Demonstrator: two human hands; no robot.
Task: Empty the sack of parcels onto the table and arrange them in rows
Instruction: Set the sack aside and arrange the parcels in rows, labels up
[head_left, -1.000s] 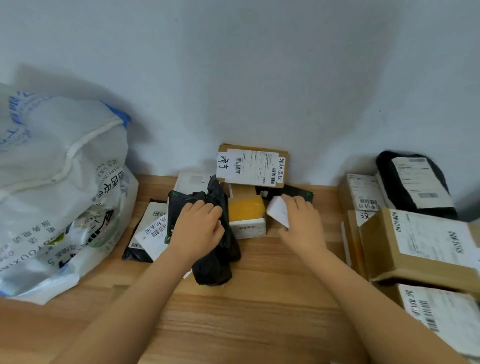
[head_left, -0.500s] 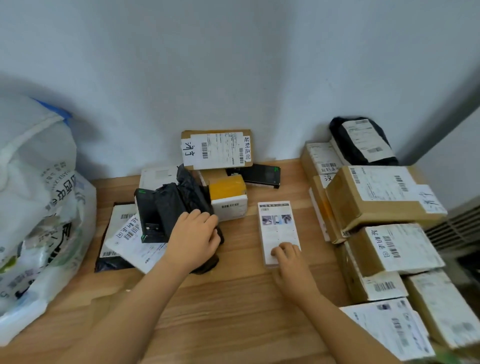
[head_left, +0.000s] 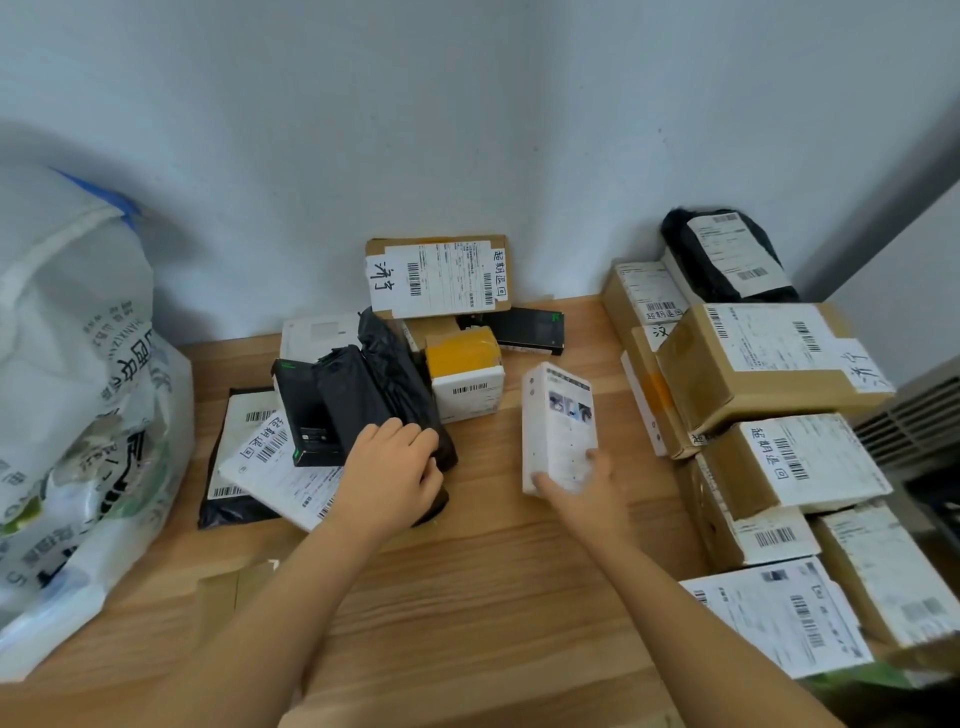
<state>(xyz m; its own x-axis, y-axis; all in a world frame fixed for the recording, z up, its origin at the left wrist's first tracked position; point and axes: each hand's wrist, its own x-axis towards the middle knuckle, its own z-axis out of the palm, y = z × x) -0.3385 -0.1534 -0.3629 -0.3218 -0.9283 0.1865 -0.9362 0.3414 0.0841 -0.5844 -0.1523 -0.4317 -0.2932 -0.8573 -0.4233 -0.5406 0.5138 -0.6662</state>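
The white woven sack (head_left: 67, 395) bulges at the table's left end. My left hand (head_left: 392, 475) grips the near end of a black plastic-wrapped parcel (head_left: 384, 395) in the loose pile at the middle back. Beside it lie a black box (head_left: 306, 410), flat labelled mailers (head_left: 275, 467), a yellow-and-white box (head_left: 465, 376) and a brown carton (head_left: 441, 275) leaning on the wall. My right hand (head_left: 587, 493) holds a small white box (head_left: 558, 421) by its near end, tilted up off the wooden table (head_left: 467, 597).
Rows of brown and white labelled cartons (head_left: 769, 358) fill the table's right side, with a black bagged parcel (head_left: 727, 254) at the back corner. A slim black box (head_left: 530, 330) lies by the wall. A grey vented unit (head_left: 914, 421) stands beyond the right edge.
My right hand pulled the white box from the pile toward me, laid it on the table, and now lifts it tilted. My left hand stays on the black parcel.
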